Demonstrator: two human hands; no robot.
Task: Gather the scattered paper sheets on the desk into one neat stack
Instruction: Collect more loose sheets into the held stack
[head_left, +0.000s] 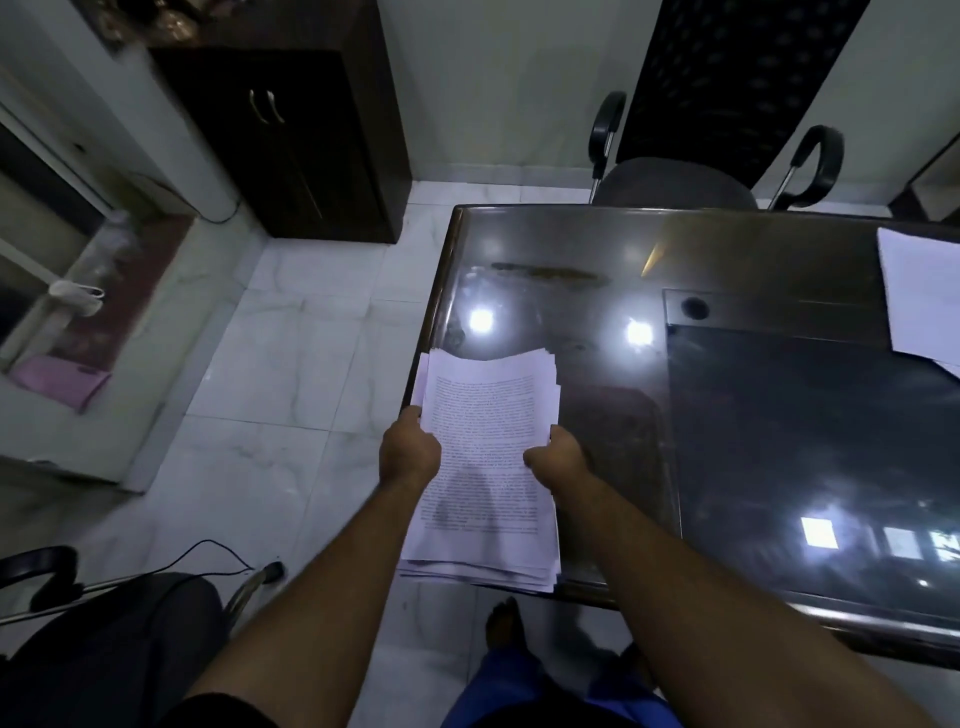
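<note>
Left grip (410, 449) and right grip (558, 457) both clutch paper stack (488, 467) by its side edges at worktop (597, 249) near-left corner; loose sheets (922, 296) at far-right edge.

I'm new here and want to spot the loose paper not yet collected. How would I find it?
Start at the dark glossy desk and look to its far right edge. The loose white sheet lies flat there, cut off by the picture's border. Unlike the printed stack held in both hands, no hand touches it.
</note>
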